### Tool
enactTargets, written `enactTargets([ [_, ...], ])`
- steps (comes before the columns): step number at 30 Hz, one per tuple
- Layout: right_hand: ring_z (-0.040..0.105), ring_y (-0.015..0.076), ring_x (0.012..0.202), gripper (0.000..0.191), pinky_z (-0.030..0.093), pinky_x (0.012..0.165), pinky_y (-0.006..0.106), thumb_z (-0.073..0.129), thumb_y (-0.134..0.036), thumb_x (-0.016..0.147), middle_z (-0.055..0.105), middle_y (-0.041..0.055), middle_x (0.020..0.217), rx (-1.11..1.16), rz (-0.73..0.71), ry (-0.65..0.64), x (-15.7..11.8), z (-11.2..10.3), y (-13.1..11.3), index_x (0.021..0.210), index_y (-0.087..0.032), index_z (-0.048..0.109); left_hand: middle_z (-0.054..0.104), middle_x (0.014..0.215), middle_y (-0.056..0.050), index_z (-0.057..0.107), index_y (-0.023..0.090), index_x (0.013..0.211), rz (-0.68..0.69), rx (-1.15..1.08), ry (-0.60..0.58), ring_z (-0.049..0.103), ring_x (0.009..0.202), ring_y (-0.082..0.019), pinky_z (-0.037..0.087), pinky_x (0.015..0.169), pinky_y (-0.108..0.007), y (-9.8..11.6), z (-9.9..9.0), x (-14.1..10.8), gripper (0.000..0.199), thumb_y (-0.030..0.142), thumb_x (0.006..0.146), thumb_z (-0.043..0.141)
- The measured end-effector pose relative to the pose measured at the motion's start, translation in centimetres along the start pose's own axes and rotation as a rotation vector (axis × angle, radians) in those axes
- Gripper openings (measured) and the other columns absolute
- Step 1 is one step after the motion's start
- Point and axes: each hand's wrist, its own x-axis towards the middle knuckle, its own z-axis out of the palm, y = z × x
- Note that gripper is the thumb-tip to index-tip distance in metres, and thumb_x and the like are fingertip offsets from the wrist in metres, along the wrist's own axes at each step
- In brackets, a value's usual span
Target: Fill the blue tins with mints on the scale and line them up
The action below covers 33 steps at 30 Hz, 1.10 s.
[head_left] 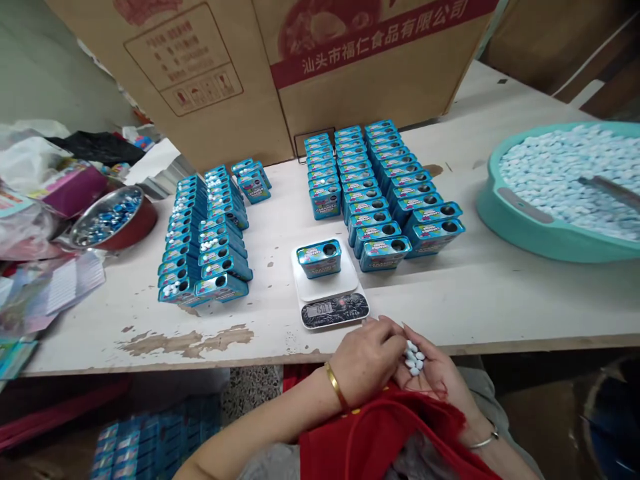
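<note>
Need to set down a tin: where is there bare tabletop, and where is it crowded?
Bare tabletop lies between the digital scale and the teal tray, in front of the right tin rows. A narrower strip separates the scale from the left tin rows. All rows are tightly packed.

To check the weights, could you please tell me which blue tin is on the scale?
The lone blue tin on the white digital scale; the others on the white table stand in rows beside it.

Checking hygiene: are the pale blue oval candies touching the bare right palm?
Touching: the head view shows pale blue oval candies piled on the cupped right hand.
</note>
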Motion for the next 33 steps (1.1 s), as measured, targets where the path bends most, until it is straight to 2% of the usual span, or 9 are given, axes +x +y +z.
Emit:
enactTargets([
  [5, 0.070, 0.0188, 0.086, 0.019, 0.058, 0.077, 0.030, 0.053, -0.011, 0.081, 0.075, 0.0064, 0.082, 0.063, -0.063, 0.032, -0.2, -1.3, 1.1, 0.085, -0.013, 0.071, 0.057, 0.093, -0.004, 0.056, 0.018, 0.091, 0.032, -0.011, -0.041, 0.053, 0.080, -0.016, 0.044, 0.063, -0.025, 0.3, 0.5, -0.2, 0.015, 0.019, 0.088, 0.041],
  [9, 0.070, 0.0214, 0.084, 0.008, 0.058, 0.075, 0.031, 0.066, -0.018, 0.073, 0.075, 0.0062, 0.078, 0.044, -0.084, -0.031, -0.5, -1.9, 1.7, 0.079, -0.015, 0.072, 0.057, 0.091, -0.004, 0.056, 0.019, 0.091, 0.056, -0.012, -0.109, 0.053, 0.076, -0.015, 0.044, 0.062, -0.025, 0.5, 0.2, -0.4, 0.011, 0.022, 0.085, 0.047],
  [12, 0.070, 0.0217, 0.084, 0.008, 0.059, 0.073, 0.032, 0.065, -0.015, 0.074, 0.074, 0.0060, 0.078, 0.030, -0.056, -0.061, -0.7, -1.6, 1.5, 0.079, -0.014, 0.071, 0.057, 0.097, -0.004, 0.056, 0.019, 0.090, 0.032, -0.042, -0.123, 0.054, 0.080, -0.015, 0.045, 0.064, -0.025, 0.5, -0.1, -0.3, 0.010, 0.022, 0.084, 0.049],
  [17, 0.071, 0.0181, 0.076, 0.016, 0.059, 0.066, 0.029, 0.053, -0.010, 0.081, 0.075, 0.0059, 0.079, 0.053, -0.021, -0.113, -0.1, -0.3, 0.6, 0.083, -0.013, 0.069, 0.056, 0.098, -0.006, 0.056, 0.018, 0.085, -0.039, -0.070, -0.015, 0.054, 0.082, -0.016, 0.046, 0.064, -0.025, 0.2, -0.3, 0.0, 0.009, 0.020, 0.083, 0.048],
  [23, 0.070, 0.0111, 0.069, 0.029, 0.057, 0.063, 0.019, 0.038, -0.010, 0.089, 0.075, 0.0066, 0.078, 0.049, -0.020, -0.105, 0.5, 1.8, -0.1, 0.090, -0.010, 0.067, 0.054, 0.086, -0.005, 0.054, 0.017, 0.084, -0.137, -0.288, 0.197, 0.053, 0.077, -0.013, 0.048, 0.070, -0.024, -1.0, -1.4, 0.0, 0.009, 0.014, 0.084, 0.045],
  [27, 0.070, 0.0124, 0.070, 0.029, 0.057, 0.062, 0.020, 0.038, -0.009, 0.089, 0.074, 0.0085, 0.080, 0.062, 0.024, -0.148, 0.7, 2.8, 0.3, 0.093, -0.008, 0.067, 0.057, 0.086, -0.005, 0.055, 0.018, 0.090, -0.187, -0.195, 0.176, 0.055, 0.078, -0.015, 0.048, 0.072, -0.027, -1.5, -2.4, -0.2, 0.013, 0.017, 0.089, 0.042],
  [31, 0.070, 0.0132, 0.072, 0.028, 0.057, 0.065, 0.022, 0.040, -0.009, 0.088, 0.074, 0.0092, 0.083, 0.079, 0.051, -0.184, 0.8, 2.9, 0.7, 0.095, -0.009, 0.067, 0.060, 0.086, -0.005, 0.055, 0.018, 0.088, -0.136, -0.142, 0.144, 0.056, 0.080, -0.016, 0.047, 0.082, -0.032, -1.6, -3.1, -0.4, 0.012, 0.019, 0.089, 0.044],
  [33, 0.070, 0.0134, 0.075, 0.028, 0.057, 0.067, 0.022, 0.040, -0.010, 0.088, 0.074, 0.0094, 0.086, 0.090, 0.057, -0.205, 0.8, 2.9, 0.8, 0.097, -0.009, 0.066, 0.061, 0.085, -0.006, 0.055, 0.018, 0.087, -0.145, -0.126, 0.141, 0.056, 0.080, -0.016, 0.048, 0.079, -0.031, -1.6, -3.3, -0.5, 0.012, 0.019, 0.089, 0.043],
])
